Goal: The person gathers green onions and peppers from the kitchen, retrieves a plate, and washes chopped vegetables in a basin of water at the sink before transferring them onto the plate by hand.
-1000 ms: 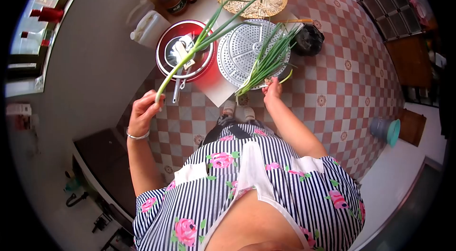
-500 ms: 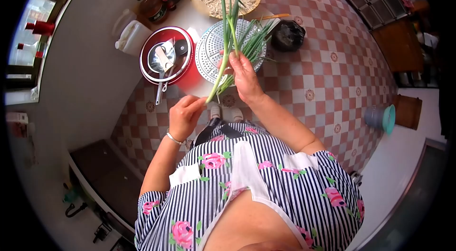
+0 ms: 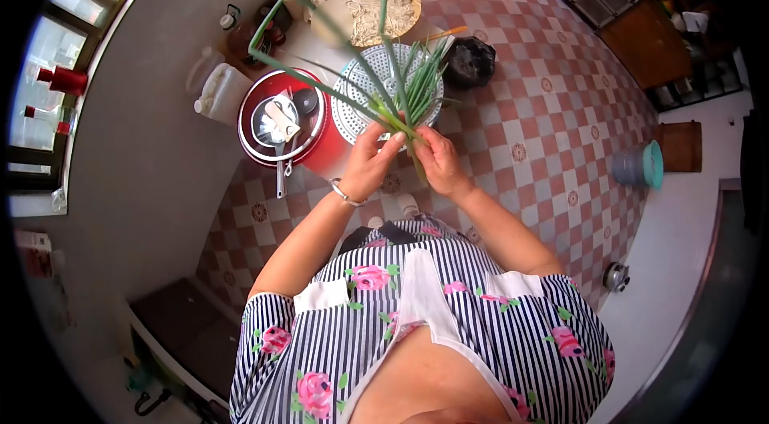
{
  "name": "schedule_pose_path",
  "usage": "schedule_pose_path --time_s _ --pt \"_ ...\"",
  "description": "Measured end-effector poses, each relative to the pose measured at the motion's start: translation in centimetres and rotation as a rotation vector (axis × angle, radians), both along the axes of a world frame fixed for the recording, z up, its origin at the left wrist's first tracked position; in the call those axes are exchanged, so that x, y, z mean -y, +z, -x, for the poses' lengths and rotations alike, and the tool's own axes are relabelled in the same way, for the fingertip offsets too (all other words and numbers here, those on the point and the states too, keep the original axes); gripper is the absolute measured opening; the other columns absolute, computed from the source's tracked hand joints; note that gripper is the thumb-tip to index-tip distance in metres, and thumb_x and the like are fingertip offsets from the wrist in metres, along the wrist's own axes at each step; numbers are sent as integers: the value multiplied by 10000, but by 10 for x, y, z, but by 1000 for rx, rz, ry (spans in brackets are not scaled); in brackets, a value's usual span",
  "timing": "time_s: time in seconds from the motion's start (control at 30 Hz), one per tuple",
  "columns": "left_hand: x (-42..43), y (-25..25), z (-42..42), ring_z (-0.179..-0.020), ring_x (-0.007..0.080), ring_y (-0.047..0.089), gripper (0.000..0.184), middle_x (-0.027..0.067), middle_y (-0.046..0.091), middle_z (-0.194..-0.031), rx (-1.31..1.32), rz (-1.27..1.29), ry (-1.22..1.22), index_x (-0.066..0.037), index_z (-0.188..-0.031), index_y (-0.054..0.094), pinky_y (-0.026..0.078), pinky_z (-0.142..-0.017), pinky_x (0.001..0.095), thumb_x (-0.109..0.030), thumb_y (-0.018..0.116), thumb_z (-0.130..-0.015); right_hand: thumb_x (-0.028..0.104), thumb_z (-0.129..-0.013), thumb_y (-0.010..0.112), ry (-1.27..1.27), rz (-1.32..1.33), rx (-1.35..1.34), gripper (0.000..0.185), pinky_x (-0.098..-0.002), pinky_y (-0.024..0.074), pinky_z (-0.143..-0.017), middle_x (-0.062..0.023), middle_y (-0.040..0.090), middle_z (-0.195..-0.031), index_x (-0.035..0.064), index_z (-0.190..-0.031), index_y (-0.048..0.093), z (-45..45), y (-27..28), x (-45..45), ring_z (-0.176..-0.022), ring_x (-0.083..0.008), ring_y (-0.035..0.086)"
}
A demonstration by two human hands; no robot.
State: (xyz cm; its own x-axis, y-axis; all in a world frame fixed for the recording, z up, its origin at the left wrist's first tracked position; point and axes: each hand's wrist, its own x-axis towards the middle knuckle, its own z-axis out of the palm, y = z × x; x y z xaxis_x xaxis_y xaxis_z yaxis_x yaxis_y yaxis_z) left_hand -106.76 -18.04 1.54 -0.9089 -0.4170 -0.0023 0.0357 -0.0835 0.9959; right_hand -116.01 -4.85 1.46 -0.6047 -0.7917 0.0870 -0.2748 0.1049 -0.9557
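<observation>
In front of me, a green onion (image 3: 391, 111) is held between both hands, its long leaves fanning up and away, one bent sharply at the left. My left hand (image 3: 370, 161) is closed on the stalk with thumb and fingers. Close beside it, my right hand (image 3: 443, 166) pinches the lower part of the same onion; the exact grip is partly hidden. Beyond the hands sits a white perforated tray (image 3: 348, 113), with a bunch of green onions (image 3: 426, 87) lying on its right side.
A red basin (image 3: 243, 121) holding metal utensils stands to the left, with a white jug (image 3: 224, 95) beside it. Farther back is a round tray (image 3: 364, 3) of pale strands. A black plastic bag (image 3: 470, 62) is right of the perforated tray. Checkered floor (image 3: 545, 127) spreads rightward.
My left hand has moved up and right from the onion's lower end to meet my right hand, which has shifted right and lower. The onion's leaves have spread apart.
</observation>
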Motion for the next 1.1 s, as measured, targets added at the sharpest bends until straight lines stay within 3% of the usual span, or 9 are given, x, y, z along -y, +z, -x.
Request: schedule_pose_path --time_s 0.17,0.3,0.6,0.67,0.7,0.73,0.8,0.97,1.1 --pt "5 3 31 -937 103 518 233 29 579 -1007 1 -278 -132 -11 -1070 531 402 -847 246 -184 481 -921 204 -917 444 -50 -94 83 251 -338 434 -664 -157 577 -802 -16 -1006 525 7 -8 -3 -705 -289 565" --pt "10 -1 50 -852 96 524 233 24 551 -909 73 -373 -228 -16 -1071 507 422 -778 243 -195 464 -928 247 -957 358 -262 -3 250 318 -292 444 -696 -97 599 -825 -9 -1023 534 -4 -7 -7 -739 -177 563" --pt "-28 -45 79 -667 77 436 226 -11 467 -795 88 -273 -429 -28 -1111 469 385 -624 201 -142 414 -924 284 -971 316 -537 160 331 369 -220 384 -666 -25 565 -948 27 -1178 482 4 -27 -31 -752 -81 467" --pt "-44 -32 83 -670 64 409 278 -32 453 -785 116 -298 -488 -26 -1169 458 368 -617 204 -146 419 -921 285 -974 302 -612 275 378 384 -225 403 -711 -38 550 -1028 20 -1200 463 6 -33 -32 -828 -99 498" --pt "-57 -40 85 -690 49 405 347 -36 480 -830 100 -403 -470 -27 -1245 414 359 -603 187 -153 423 -922 290 -975 288 -585 112 312 411 -254 406 -836 -77 529 -1137 7 -1238 429 13 -29 -41 -996 -153 510" --pt "-69 -38 91 -756 38 441 385 -23 516 -938 4 -186 -408 -30 -1284 379 379 -633 168 -146 428 -921 283 -973 271 -592 199 314 443 -292 312 -981 -122 446 -1277 -3 -1298 369 15 -27 -43 -1165 -195 422" --pt "-81 -27 107 -1083 126 452 387 41 486 -1184 146 -313 -501 -2 -1281 366 351 -932 239 -124 419 -918 283 -973 262 -624 256 352 454 -296 260 -1027 -126 383 -1335 2 -1322 331 32 -34 -56 -1235 -202 354" --pt "-91 -32 129 -809 34 474 287 -25 519 -967 93 -198 -597 -29 -1195 439 405 -679 160 -140 442 -930 314 -966 312 -695 391 459 465 -307 252 -1029 -98 390 -1327 28 -1331 331 41 -27 -66 -1222 -183 363" --pt "-165 -24 191 -889 61 470 294 3 525 -995 104 -430 -697 -1 -1169 451 405 -769 196 -165 457 -925 303 -961 345 -729 452 521 450 -285 277 -1004 -81 415 -1305 42 -1328 349 96 -10 -141 -1193 -157 383"
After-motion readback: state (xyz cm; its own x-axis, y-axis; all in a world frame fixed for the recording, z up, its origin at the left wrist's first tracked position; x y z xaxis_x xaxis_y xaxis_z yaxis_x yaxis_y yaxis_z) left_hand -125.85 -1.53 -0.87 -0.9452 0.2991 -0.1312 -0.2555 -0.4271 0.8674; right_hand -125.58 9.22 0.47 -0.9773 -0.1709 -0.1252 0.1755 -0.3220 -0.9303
